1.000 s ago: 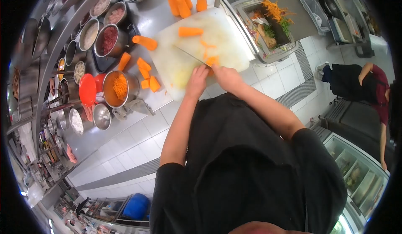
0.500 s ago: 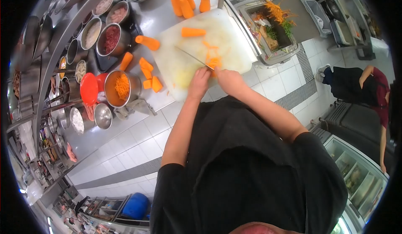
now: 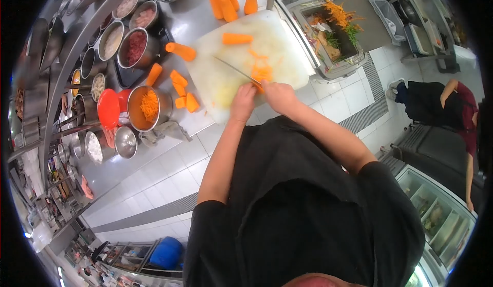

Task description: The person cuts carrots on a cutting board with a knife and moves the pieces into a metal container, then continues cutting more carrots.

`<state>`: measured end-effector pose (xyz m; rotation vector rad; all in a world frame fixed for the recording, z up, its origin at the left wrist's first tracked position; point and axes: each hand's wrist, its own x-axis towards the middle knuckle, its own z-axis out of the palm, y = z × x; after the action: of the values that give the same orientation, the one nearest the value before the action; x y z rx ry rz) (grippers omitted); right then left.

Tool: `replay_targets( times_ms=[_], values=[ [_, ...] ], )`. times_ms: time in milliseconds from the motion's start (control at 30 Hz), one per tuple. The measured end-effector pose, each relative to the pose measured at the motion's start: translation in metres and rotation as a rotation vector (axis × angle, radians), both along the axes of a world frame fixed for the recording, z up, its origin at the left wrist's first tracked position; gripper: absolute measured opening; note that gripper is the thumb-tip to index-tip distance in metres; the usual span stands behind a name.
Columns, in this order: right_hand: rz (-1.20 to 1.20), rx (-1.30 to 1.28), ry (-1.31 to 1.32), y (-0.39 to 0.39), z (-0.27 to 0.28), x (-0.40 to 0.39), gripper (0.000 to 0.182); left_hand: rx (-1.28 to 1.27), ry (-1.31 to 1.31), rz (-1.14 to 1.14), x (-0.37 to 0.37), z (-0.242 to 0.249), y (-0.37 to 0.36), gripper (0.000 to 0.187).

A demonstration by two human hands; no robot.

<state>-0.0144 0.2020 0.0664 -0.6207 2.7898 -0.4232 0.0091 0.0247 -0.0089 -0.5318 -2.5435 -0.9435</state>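
Note:
My right hand (image 3: 280, 98) is closed round the handle of a kitchen knife (image 3: 232, 67), whose blade slants up and left across the white cutting board (image 3: 213, 84). Beside the blade, the bunched fingers of my left hand (image 3: 244, 102) press down on a piece of carrot, mostly hidden under them. Cut carrot (image 3: 262, 73) lies in a small heap against the other side of the blade, with thin slices further up. A peeled carrot length (image 3: 237, 39) rests near the board's far edge, and another peeled carrot (image 3: 181, 51) overlaps its left edge.
Several peeled carrots (image 3: 228, 8) stand behind the board. Carrot chunks (image 3: 192, 103) lie left of it, near a metal pot (image 3: 165, 107) of shredded carrot. Metal bowls of meat (image 3: 135, 48) line the left. A scrap bin (image 3: 354, 63) sits at right; a person (image 3: 441, 102) stands beyond.
The knife and my right hand have shifted very slightly up and left, and the cut carrot shows a little more beside the blade. My left hand stays almost in place.

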Motion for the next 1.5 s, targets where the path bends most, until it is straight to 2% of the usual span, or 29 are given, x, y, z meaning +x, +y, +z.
replay_targets(
  times_ms=[100, 200, 233, 300, 400, 567, 700, 867, 1000, 1067, 1500],
  values=[
    [-0.036, -0.02, -0.033, -0.002, 0.017, 0.008, 0.013, -0.001, -0.057, -0.038, -0.002, 0.007, -0.001, 0.022],
    [-0.004, -0.115, 0.055, -0.007, -0.004, 0.003, 0.013, 0.02, -0.039, -0.017, -0.002, 0.008, 0.001, 0.022],
    [0.0, -0.114, 0.057, -0.007, -0.001, -0.002, 0.013, 0.017, -0.038, -0.014, -0.005, 0.004, 0.001, 0.022],
    [0.015, 0.048, -0.009, -0.009, 0.008, -0.004, 0.014, 0.009, -0.052, -0.02, 0.002, 0.003, -0.002, 0.021],
    [-0.03, -0.076, 0.063, -0.004, -0.01, 0.01, 0.013, 0.002, -0.054, -0.038, 0.001, 0.004, -0.001, 0.022],
    [-0.035, -0.037, -0.014, -0.006, -0.021, 0.008, 0.013, 0.026, -0.001, -0.02, 0.004, -0.001, -0.003, 0.024],
    [0.0, -0.007, -0.027, -0.005, 0.01, 0.004, 0.013, -0.006, 0.0, -0.014, 0.003, 0.001, -0.003, 0.024],
    [-0.043, -0.028, -0.057, -0.009, -0.001, 0.005, 0.013, -0.025, -0.028, -0.016, 0.004, -0.004, -0.003, 0.025],
    [-0.012, -0.019, -0.075, -0.012, 0.012, 0.001, 0.014, -0.027, -0.057, -0.017, 0.003, 0.003, -0.003, 0.024],
    [-0.016, -0.048, -0.05, -0.012, -0.005, 0.002, 0.014, -0.035, -0.033, -0.015, 0.004, 0.003, -0.003, 0.023],
    [-0.114, -0.11, -0.118, -0.019, -0.014, 0.006, 0.017, -0.036, -0.03, 0.0, 0.004, 0.004, -0.003, 0.025]
  ],
)
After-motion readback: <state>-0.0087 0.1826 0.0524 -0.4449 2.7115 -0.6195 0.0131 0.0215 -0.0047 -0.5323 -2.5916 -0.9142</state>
